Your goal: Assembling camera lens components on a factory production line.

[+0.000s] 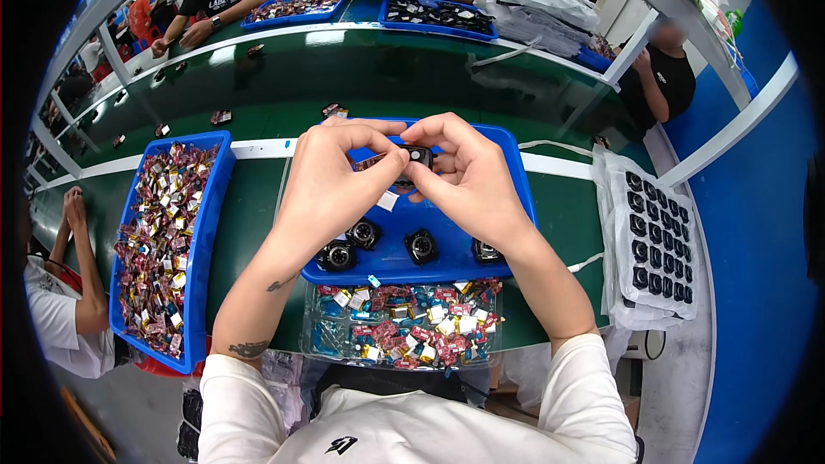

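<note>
Black housing (419,155) held between fingertips

Left of my left hand (331,167), a blue bin (210,232) holds small boards (163,241). Nearly closed, that hand and my right hand (468,174) pinch the housing between them. I judge it light, stiff and perhaps slick, best held by its outer edges. Right of my right hand, black units (640,252) lie in rows.

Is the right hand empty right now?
No: the right hand and left hand together hold a small black part over the blue tray.
</note>
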### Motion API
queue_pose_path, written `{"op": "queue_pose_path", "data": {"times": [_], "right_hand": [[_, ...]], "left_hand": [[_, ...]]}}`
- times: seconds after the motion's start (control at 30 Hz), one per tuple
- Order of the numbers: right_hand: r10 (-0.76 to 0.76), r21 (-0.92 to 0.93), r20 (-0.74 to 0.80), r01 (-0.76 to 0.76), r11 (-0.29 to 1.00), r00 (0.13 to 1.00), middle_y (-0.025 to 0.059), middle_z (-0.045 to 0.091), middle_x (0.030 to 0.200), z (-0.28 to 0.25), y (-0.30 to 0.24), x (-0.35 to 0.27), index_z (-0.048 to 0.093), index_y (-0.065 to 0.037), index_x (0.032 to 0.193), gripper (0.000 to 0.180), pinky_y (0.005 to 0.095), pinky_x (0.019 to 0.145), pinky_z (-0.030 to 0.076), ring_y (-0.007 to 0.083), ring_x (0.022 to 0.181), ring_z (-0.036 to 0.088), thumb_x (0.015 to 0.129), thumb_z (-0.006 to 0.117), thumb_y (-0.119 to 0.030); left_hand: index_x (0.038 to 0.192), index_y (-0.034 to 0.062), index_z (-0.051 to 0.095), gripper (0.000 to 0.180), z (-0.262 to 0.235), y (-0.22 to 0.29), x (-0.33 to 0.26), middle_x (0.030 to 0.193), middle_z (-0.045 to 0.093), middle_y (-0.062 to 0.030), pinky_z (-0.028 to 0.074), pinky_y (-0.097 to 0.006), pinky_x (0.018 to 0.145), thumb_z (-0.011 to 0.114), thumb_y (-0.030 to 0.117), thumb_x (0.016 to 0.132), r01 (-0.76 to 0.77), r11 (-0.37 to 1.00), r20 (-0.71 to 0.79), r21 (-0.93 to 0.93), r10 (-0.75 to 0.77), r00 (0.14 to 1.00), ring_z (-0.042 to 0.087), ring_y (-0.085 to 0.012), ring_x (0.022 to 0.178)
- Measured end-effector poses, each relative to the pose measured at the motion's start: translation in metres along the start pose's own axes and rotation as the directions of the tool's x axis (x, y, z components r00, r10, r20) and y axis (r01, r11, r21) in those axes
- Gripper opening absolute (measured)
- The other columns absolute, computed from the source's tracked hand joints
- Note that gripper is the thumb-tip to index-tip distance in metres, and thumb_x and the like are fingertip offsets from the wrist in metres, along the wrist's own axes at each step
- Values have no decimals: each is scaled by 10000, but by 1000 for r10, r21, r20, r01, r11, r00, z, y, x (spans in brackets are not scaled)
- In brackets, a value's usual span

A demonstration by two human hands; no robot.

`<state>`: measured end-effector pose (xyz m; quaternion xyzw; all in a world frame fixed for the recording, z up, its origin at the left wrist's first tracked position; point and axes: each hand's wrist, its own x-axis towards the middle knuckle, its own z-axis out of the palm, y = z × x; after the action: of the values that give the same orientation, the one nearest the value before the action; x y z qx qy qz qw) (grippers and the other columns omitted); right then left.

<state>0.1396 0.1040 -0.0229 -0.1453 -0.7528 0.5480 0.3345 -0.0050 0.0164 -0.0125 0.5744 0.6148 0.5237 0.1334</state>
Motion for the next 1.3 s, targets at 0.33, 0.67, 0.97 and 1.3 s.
{"op": "queue_pose_path", "data": {"times": [0.33,0.67,0.97,1.3], "right_hand": [[-19,0,-9,19,1000,1000,103,641,952,3,1,4,548,37,1028,180,235,648,534,108,789,641,860,595,-7],[-59,-14,-81,58,998,995,124,662,948,3,6,8,577,38,1007,149,257,716,547,146,871,655,864,565,-3],[-109,79,-161,123,989,981,87,665,878,-4,5,6,592,32,925,80,226,697,540,94,816,642,847,593,13],[94,295,-93,-63,953,991,84,666,897,-11,1,11,617,17,1001,153,235,640,539,105,797,644,857,612,-36]], "left_hand": [[780,-14,706,160,-6,2,0,948,698,-135,497,-313,754,646,132,759,131,989,26,-62,-130,991,646,-207,861],[847,10,720,122,-3,-3,1,973,695,-114,464,-259,690,706,102,769,74,997,-41,-34,-76,996,605,-139,834],[895,30,716,166,-2,5,-5,907,685,-106,467,-265,730,733,72,735,-95,995,-87,21,96,992,618,-177,912],[839,46,716,147,-4,7,-4,707,622,-58,439,-295,602,750,83,701,-235,947,-113,218,263,958,556,-160,656]]}}
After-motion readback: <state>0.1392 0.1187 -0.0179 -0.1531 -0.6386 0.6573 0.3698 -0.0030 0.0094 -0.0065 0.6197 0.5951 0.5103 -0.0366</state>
